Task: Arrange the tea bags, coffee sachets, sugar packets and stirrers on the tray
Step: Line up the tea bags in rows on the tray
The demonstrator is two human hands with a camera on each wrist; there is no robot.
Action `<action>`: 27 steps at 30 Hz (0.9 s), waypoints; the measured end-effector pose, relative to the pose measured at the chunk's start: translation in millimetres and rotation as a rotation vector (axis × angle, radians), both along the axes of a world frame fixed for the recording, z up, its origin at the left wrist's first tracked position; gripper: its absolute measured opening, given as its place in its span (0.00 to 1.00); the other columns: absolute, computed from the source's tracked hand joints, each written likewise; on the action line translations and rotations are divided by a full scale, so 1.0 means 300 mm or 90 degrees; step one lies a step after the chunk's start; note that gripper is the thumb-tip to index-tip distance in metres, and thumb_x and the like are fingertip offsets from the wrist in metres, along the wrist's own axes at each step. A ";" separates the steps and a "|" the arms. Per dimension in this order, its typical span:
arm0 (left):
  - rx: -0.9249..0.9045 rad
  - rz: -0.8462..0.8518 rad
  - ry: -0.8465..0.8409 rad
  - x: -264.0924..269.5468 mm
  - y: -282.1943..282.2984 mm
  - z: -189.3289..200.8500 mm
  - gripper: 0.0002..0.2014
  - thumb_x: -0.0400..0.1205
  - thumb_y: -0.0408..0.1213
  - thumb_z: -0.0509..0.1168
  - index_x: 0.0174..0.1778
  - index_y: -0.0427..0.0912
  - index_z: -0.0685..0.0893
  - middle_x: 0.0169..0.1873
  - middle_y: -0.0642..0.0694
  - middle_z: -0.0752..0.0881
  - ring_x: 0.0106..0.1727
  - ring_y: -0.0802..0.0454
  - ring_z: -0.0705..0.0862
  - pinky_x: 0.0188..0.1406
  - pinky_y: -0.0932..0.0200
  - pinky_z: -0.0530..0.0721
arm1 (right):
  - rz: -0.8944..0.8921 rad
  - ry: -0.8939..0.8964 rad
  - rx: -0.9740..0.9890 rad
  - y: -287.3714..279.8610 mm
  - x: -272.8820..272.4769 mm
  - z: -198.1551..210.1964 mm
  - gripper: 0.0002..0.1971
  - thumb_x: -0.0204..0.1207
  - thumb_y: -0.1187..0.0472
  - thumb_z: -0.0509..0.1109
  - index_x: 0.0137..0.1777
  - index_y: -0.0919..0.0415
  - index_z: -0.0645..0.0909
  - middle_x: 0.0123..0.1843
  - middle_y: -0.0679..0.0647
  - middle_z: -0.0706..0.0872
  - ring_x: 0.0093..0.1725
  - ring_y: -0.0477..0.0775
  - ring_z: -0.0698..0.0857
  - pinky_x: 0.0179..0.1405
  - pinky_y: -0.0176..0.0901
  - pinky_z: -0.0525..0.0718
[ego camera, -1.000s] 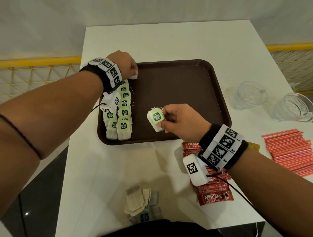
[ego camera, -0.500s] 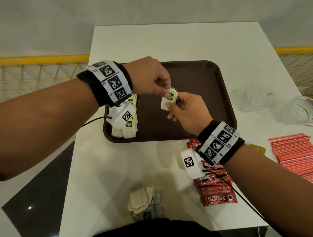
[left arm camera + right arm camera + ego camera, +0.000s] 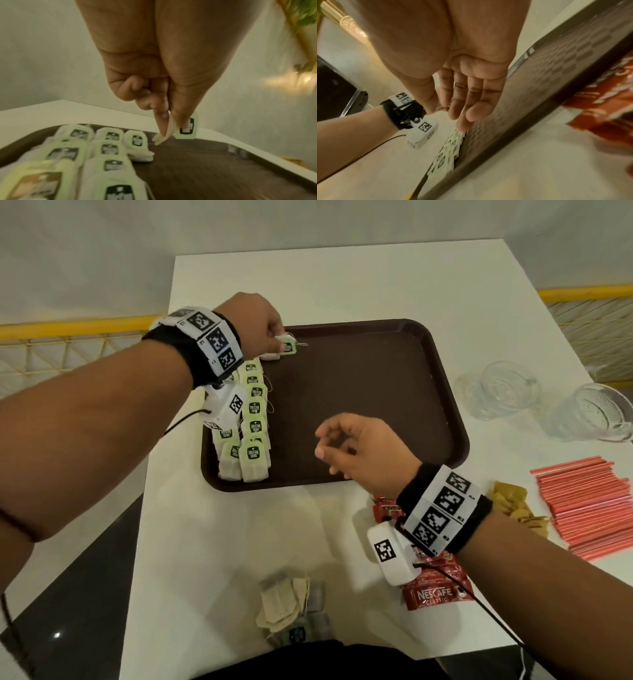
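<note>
A brown tray (image 3: 394, 392) lies on the white table (image 3: 342, 285). Along its left side runs a double row of green-labelled tea bags (image 3: 251, 422). My left hand (image 3: 263, 332) pinches one more tea bag (image 3: 284, 347) at the tray's far left corner, just beyond the row; the left wrist view shows thumb and forefinger on that tea bag (image 3: 186, 127), low over the tray (image 3: 205, 169). My right hand (image 3: 352, 453) hovers over the tray's near middle, fingers relaxed and holding nothing; its palm (image 3: 471, 83) is bare in the right wrist view.
Loose tea bags (image 3: 287, 607) lie at the table's near edge. Red coffee sachets (image 3: 435, 590) sit under my right wrist. Tan sugar packets (image 3: 513, 505) and red stirrers (image 3: 589, 501) lie to the right. Two glass cups (image 3: 503, 388) (image 3: 596, 412) stand beyond the tray's right side.
The right hand passed its tea bag to the left hand, then drew back toward me with nothing in it. The left hand carried the bag to the tray's far left corner.
</note>
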State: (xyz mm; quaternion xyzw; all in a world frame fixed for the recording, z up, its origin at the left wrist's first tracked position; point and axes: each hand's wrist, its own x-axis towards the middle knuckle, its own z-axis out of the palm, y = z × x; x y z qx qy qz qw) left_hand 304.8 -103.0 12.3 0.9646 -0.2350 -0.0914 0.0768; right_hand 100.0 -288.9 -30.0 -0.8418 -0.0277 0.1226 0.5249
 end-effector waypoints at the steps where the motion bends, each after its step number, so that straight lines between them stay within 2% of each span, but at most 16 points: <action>1: 0.013 0.012 0.003 0.021 0.008 -0.014 0.15 0.79 0.48 0.72 0.56 0.42 0.88 0.48 0.44 0.89 0.46 0.48 0.82 0.46 0.57 0.75 | 0.022 -0.006 -0.020 0.004 -0.012 -0.005 0.08 0.77 0.59 0.75 0.55 0.56 0.84 0.46 0.51 0.89 0.37 0.54 0.89 0.37 0.38 0.88; 3: 0.031 0.018 0.031 0.052 0.010 -0.041 0.15 0.78 0.48 0.73 0.55 0.42 0.88 0.48 0.44 0.89 0.46 0.48 0.82 0.48 0.56 0.76 | 0.069 -0.012 -0.067 0.012 -0.034 -0.010 0.07 0.77 0.57 0.76 0.53 0.54 0.86 0.45 0.49 0.89 0.39 0.50 0.88 0.41 0.38 0.87; 6: 0.088 0.020 0.083 0.082 0.001 -0.088 0.14 0.77 0.47 0.74 0.53 0.43 0.89 0.44 0.47 0.87 0.46 0.49 0.81 0.47 0.56 0.75 | 0.155 -0.008 -0.099 0.024 -0.066 -0.013 0.07 0.76 0.56 0.76 0.53 0.52 0.86 0.44 0.45 0.90 0.39 0.46 0.86 0.41 0.35 0.85; 9: 0.127 0.047 0.045 0.110 0.002 -0.130 0.15 0.75 0.46 0.76 0.52 0.40 0.90 0.46 0.44 0.88 0.45 0.46 0.82 0.45 0.57 0.76 | 0.230 -0.002 -0.136 0.036 -0.098 -0.008 0.08 0.75 0.55 0.76 0.53 0.50 0.86 0.45 0.42 0.89 0.39 0.43 0.86 0.40 0.29 0.81; 14: 0.124 0.088 0.005 0.118 0.002 -0.159 0.20 0.73 0.49 0.76 0.52 0.36 0.89 0.49 0.39 0.88 0.50 0.38 0.85 0.47 0.51 0.83 | 0.322 0.044 -0.155 0.046 -0.150 0.011 0.13 0.75 0.51 0.77 0.58 0.48 0.84 0.50 0.41 0.88 0.44 0.41 0.86 0.46 0.41 0.87; 16: 0.118 0.116 -0.011 0.096 0.008 -0.157 0.23 0.73 0.51 0.76 0.55 0.36 0.86 0.51 0.38 0.87 0.52 0.36 0.85 0.50 0.48 0.84 | 0.367 0.056 -0.170 0.052 -0.166 0.013 0.17 0.72 0.49 0.79 0.59 0.47 0.83 0.52 0.41 0.87 0.46 0.42 0.85 0.49 0.45 0.87; 18: 0.062 0.160 -0.038 0.046 0.016 -0.141 0.25 0.73 0.53 0.75 0.57 0.39 0.82 0.52 0.39 0.86 0.54 0.37 0.84 0.50 0.47 0.83 | 0.409 0.056 -0.199 0.061 -0.179 0.013 0.21 0.68 0.45 0.81 0.60 0.45 0.83 0.55 0.40 0.85 0.50 0.42 0.83 0.53 0.45 0.85; 21: -0.063 0.164 -0.052 -0.100 0.031 -0.089 0.18 0.74 0.56 0.72 0.51 0.48 0.82 0.46 0.47 0.86 0.50 0.45 0.84 0.48 0.53 0.80 | 0.469 0.029 -0.209 0.077 -0.202 0.003 0.30 0.60 0.40 0.84 0.62 0.44 0.82 0.59 0.41 0.82 0.58 0.45 0.78 0.60 0.47 0.81; 23: -0.094 0.102 0.007 -0.232 0.049 -0.045 0.13 0.76 0.55 0.70 0.47 0.50 0.84 0.42 0.52 0.85 0.44 0.52 0.83 0.45 0.57 0.79 | 0.506 0.010 -0.209 0.091 -0.218 -0.010 0.32 0.57 0.39 0.85 0.62 0.45 0.82 0.61 0.43 0.82 0.61 0.48 0.76 0.63 0.49 0.79; 27: -0.069 -0.012 0.158 -0.504 0.121 -0.001 0.09 0.76 0.54 0.72 0.44 0.54 0.87 0.38 0.56 0.87 0.36 0.66 0.81 0.38 0.65 0.73 | 0.565 -0.045 -0.254 0.125 -0.241 -0.038 0.25 0.63 0.44 0.84 0.60 0.47 0.85 0.61 0.48 0.83 0.61 0.53 0.77 0.62 0.52 0.78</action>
